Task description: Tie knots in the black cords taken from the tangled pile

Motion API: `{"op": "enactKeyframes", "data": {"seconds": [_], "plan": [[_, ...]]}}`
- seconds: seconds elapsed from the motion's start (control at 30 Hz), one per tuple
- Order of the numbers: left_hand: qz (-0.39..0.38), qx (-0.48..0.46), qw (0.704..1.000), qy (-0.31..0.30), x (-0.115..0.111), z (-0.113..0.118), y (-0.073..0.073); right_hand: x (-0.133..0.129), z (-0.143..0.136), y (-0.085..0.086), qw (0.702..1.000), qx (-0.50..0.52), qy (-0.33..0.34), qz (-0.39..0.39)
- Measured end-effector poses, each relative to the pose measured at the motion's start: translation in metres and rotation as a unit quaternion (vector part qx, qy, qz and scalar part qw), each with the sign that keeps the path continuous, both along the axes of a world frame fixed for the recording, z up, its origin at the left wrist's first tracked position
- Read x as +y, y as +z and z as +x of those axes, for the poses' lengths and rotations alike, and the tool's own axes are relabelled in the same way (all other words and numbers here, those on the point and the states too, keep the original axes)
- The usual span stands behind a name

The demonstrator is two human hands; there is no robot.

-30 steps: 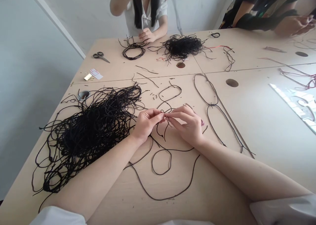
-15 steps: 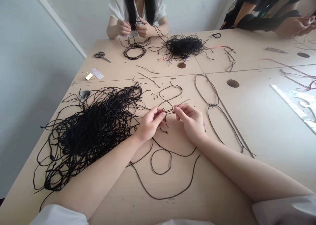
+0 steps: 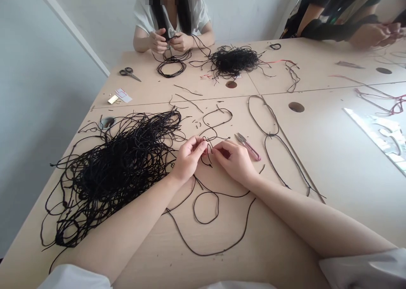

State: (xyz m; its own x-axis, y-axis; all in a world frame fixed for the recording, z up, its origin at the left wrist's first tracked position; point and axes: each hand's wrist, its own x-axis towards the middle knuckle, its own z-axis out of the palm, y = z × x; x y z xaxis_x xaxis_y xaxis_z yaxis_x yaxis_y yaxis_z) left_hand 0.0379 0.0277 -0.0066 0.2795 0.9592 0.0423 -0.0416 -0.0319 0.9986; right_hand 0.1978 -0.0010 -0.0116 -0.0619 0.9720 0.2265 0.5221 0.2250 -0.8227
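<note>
Thin black cord (image 3: 209,161) hangs in small loops between my two hands above the table. My left hand (image 3: 189,155) pinches it between thumb and forefinger. Close beside it on the right, my right hand (image 3: 236,160) has its fingertips closed on the same cord. Long loose cord (image 3: 206,254) curves over the table below my hands. A big tangled heap of black cords (image 3: 111,166) lies left of my left hand. Thread snips with a pink handle (image 3: 249,146) rest just beyond my right hand.
Two knotted cord loops (image 3: 265,153) lie to the right, near a clear plastic sheet (image 3: 380,132). Black scissors (image 3: 130,73) and a small card (image 3: 123,95) are at the far left. Across the table, a person's hands (image 3: 169,41) hold cord beside another black heap (image 3: 234,60).
My right hand has turned and moved slightly left, closer to my left hand. The pink-handled snips, mostly hidden before, now show. The person opposite has lowered their hands.
</note>
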Motion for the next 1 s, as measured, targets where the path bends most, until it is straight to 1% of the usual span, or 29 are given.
{"op": "enactKeyframes", "data": {"seconds": [0.17,0.27,0.47,0.73,0.87,1.0], "plan": [[-0.017,-0.01,0.999,-0.045,0.0017,-0.0018,0.0019,0.0009,0.0011,-0.0015,1.0,0.015,0.004,0.025],[-0.034,-0.016,0.997,-0.074,0.0035,-0.0032,0.0025,0.0011,0.0014,-0.0024,1.0,0.012,-0.004,0.027],[-0.08,-0.032,0.993,-0.084,0.0056,-0.0048,0.0025,0.0018,0.0025,-0.003,0.999,0.017,-0.003,0.026],[-0.108,-0.029,0.987,-0.119,0.0064,-0.007,0.0049,0.0019,0.0028,-0.0016,0.999,0.038,0.0,0.02],[-0.109,-0.023,0.985,-0.134,0.0061,-0.007,0.0064,0.0016,0.0025,-0.0011,0.998,0.049,-0.014,0.02],[-0.085,-0.003,0.989,-0.123,0.0054,-0.0057,0.0048,0.0016,0.001,-0.0031,0.994,0.103,-0.037,-0.008]]}}
